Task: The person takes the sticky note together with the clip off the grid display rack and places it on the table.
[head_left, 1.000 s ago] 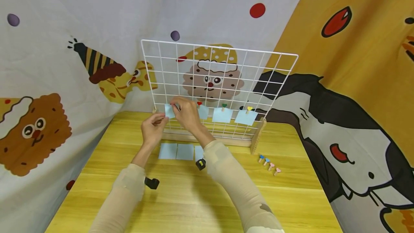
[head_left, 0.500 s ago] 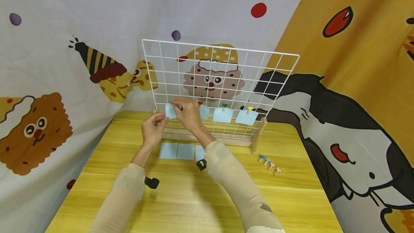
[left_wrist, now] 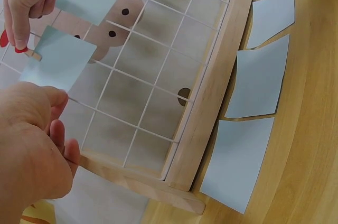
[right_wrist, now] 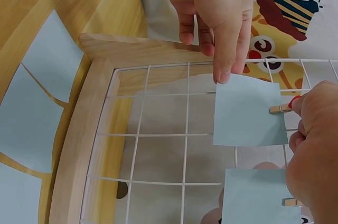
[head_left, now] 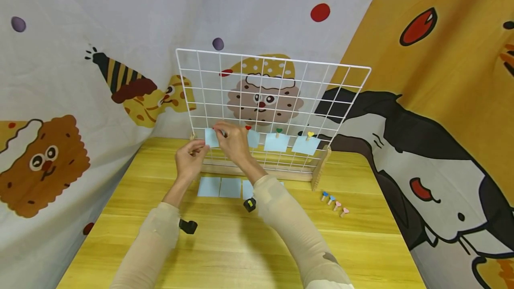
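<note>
A light-blue paper square (head_left: 210, 138) lies against the white wire grid (head_left: 241, 88) near its lower left. My left hand (head_left: 189, 160) pinches the paper's lower left corner between thumb and finger, as the right wrist view shows. At the top edge, my right hand (head_left: 234, 142) pinches a mini wooden clothespin (right_wrist: 279, 109) with a red heart, whose tip lies over the paper. Further right along the same row, several blue squares hang from clothespins, including one with a green heart (head_left: 279, 131) and one with a yellow heart (head_left: 310, 134). The first hanging square is partly behind my right hand.
Several blue paper squares (head_left: 209, 187) lie in a row on the wooden table (head_left: 217, 253) before the grid's wooden base (head_left: 293, 175); my right forearm hides some. Several loose heart clothespins (head_left: 337, 206) lie at right. A printed cloth (head_left: 140, 21) hangs behind.
</note>
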Demonstrator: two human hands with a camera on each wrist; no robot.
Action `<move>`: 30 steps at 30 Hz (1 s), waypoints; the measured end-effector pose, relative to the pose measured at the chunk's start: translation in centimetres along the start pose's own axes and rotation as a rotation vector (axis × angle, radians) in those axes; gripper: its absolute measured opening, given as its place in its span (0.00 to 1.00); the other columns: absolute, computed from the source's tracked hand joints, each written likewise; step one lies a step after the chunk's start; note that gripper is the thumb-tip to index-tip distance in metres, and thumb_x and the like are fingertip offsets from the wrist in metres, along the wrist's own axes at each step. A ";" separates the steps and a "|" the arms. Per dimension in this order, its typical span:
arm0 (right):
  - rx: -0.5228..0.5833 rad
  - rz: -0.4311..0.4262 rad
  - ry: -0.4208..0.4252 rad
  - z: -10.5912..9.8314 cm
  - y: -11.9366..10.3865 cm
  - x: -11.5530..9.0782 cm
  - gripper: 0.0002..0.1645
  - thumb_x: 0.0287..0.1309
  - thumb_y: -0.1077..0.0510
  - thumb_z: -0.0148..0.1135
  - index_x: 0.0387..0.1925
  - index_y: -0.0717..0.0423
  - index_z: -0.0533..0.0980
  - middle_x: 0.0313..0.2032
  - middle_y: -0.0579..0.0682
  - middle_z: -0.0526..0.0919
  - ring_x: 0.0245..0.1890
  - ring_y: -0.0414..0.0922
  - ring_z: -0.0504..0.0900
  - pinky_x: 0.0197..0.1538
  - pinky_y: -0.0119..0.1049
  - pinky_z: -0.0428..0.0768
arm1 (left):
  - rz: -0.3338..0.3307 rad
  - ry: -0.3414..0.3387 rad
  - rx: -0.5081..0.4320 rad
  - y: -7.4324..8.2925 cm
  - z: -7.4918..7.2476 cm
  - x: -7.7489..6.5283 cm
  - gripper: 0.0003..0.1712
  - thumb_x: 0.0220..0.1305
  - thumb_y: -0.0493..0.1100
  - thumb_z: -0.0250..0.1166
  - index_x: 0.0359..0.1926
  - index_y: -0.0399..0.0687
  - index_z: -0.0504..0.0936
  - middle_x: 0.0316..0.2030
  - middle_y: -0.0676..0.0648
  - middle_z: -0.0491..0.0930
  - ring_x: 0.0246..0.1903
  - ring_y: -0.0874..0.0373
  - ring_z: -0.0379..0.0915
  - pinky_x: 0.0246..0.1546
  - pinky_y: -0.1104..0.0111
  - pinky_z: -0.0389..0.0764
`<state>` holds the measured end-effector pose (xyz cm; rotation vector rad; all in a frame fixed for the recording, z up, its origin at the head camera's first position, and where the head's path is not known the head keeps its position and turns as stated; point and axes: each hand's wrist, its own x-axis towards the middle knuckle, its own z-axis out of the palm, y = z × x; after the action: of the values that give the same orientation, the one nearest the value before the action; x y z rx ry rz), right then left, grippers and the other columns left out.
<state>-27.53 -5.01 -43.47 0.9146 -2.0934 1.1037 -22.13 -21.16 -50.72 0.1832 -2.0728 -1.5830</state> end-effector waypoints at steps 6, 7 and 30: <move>-0.002 -0.013 0.012 -0.1 0.1 -0.1 0.06 0.67 0.71 0.75 0.41 0.65 0.94 0.46 0.60 0.97 0.47 0.53 0.98 0.49 0.40 0.95 | 0.001 -0.004 0.021 -0.1 0.1 -0.1 0.09 0.73 0.36 0.77 0.51 0.37 0.94 0.46 0.31 0.94 0.35 0.75 0.77 0.38 0.82 0.75; -0.001 -0.014 0.015 -0.1 0.2 -0.2 0.06 0.67 0.72 0.75 0.41 0.65 0.94 0.46 0.60 0.97 0.47 0.53 0.98 0.48 0.40 0.95 | 0.000 -0.005 0.022 -0.1 0.1 -0.1 0.09 0.73 0.36 0.77 0.51 0.37 0.94 0.46 0.31 0.94 0.35 0.75 0.77 0.38 0.82 0.75; 0.053 -0.018 0.135 2.4 3.6 -0.7 0.10 0.68 0.67 0.71 0.40 0.57 0.95 0.45 0.53 0.98 0.43 0.43 0.98 0.42 0.28 0.92 | -0.016 -0.004 0.013 -0.3 0.2 -0.1 0.09 0.72 0.35 0.77 0.51 0.36 0.94 0.45 0.31 0.93 0.35 0.74 0.77 0.38 0.84 0.76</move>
<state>-30.37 -5.35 -46.70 0.8572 -1.9513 1.1826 -22.18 -20.98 -51.04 0.2019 -2.0897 -1.5810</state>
